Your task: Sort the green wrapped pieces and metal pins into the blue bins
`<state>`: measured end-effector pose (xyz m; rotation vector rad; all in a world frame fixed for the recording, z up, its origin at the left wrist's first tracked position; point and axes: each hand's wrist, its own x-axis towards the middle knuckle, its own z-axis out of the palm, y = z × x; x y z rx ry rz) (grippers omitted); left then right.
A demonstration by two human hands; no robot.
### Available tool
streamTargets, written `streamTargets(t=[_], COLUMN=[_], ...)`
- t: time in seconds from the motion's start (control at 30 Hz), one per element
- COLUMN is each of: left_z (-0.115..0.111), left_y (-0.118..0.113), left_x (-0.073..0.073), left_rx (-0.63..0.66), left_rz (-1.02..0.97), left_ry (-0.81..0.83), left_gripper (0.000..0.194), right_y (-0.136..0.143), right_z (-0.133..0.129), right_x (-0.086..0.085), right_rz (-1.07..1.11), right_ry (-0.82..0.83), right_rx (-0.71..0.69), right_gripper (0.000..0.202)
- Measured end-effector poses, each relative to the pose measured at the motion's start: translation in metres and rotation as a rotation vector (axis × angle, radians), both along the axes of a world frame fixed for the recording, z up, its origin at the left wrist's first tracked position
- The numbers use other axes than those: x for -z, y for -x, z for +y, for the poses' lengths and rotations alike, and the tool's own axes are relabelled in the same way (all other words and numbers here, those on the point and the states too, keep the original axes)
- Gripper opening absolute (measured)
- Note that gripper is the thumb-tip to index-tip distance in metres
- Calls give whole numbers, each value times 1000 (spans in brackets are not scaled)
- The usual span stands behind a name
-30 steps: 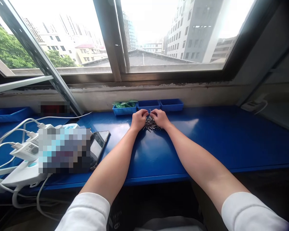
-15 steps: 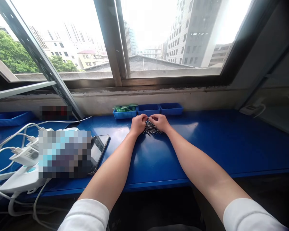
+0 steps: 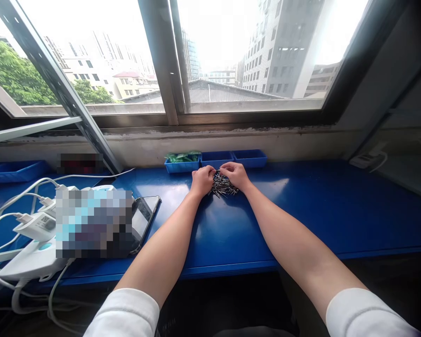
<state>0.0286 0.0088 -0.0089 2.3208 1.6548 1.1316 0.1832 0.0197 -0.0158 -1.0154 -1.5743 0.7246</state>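
A heap of small, thin metal pieces (image 3: pixel 224 186), like pins or screws, lies on the blue tabletop between my hands. My left hand (image 3: pixel 202 179) is at the heap's left side, its fingers closed in a pinch around what looks like one thin metal piece. Over the heap's back right, my right hand (image 3: pixel 237 176) also has thumb and fingertips pinched together. Whatever sits in the right fingertips is too small to make out. The two sets of fingertips are close together with a narrow gap. The exact kind of the metal pieces cannot be told.
Behind my hands stand a blue bin with green bags (image 3: pixel 183 164), a middle blue bin (image 3: pixel 215 158) and a right blue bin (image 3: pixel 250 158). Leftward lie a phone (image 3: pixel 148 210) and a white power strip (image 3: pixel 28 264) with cables. A metal shelf post (image 3: pixel 61 84) slants before the window.
My right hand has shifted slightly up and right, away from the left fingertips, showing more of the heap. My left hand stays almost where it was.
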Motion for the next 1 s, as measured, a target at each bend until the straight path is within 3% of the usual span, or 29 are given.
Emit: streamTargets(t=[0.17, 0.33, 0.53, 0.7, 1.0], left_z=[2, 7, 9, 8, 8], left_y=[1, 3, 4, 4, 5], left_x=[2, 9, 15, 17, 17], left_rx=[-39, -157, -64, -28, 4], left_rz=[-6, 28, 150, 196, 225], left_ry=[0, 92, 209, 229, 214], left_gripper=[24, 44, 51, 53, 42], right_y=[-3, -6, -13, -18, -20], right_z=[0, -1, 6, 10, 13], right_x=[-4, -7, -1, 1, 4], right_rz=[-18, -375, -555, -615, -666], right_ry=[15, -43, 47, 123, 124], right_rx=[54, 357, 510, 543, 525], right_gripper=[23, 36, 61, 73, 73])
